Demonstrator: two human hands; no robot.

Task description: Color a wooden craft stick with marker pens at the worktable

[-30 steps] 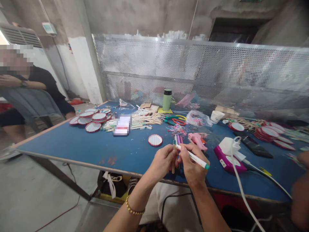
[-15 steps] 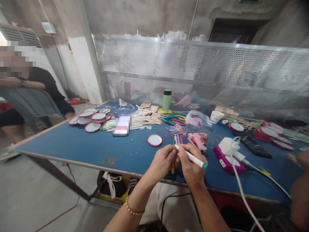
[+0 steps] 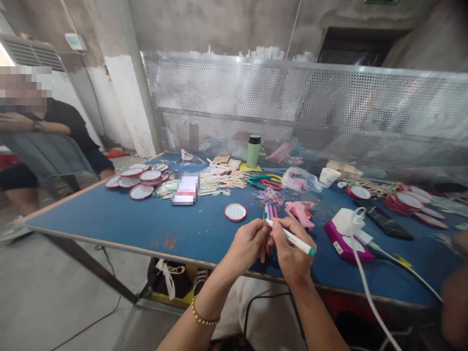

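My right hand (image 3: pixel 294 253) is closed round a white marker pen (image 3: pixel 298 242) with a green end, its tip pointing toward my other hand. Fingers pinched, my left hand (image 3: pixel 246 246) holds a thin wooden stick (image 3: pixel 263 253), which hangs down below the fingertips. The two hands nearly touch above the table's front edge, and the upper part of the stick is mostly hidden by fingers. Just beyond them lie purple marker pens (image 3: pixel 272 211) and a pink glue gun (image 3: pixel 302 214). A round, red-rimmed disc (image 3: pixel 235 212) rests beyond my left hand.
A blue table (image 3: pixel 109 219) carries red-rimmed discs (image 3: pixel 142 191), wooden sticks (image 3: pixel 234 179), pliers (image 3: pixel 268 183), a phone (image 3: pixel 185 189), a green bottle (image 3: pixel 253 151) and a paper cup (image 3: pixel 328 177). A purple power strip (image 3: pixel 347 243) with cables stands at right. Someone sits at far left.
Both hands keep nearly the same hold on the pen and the stick. The whole view has shifted very slightly.
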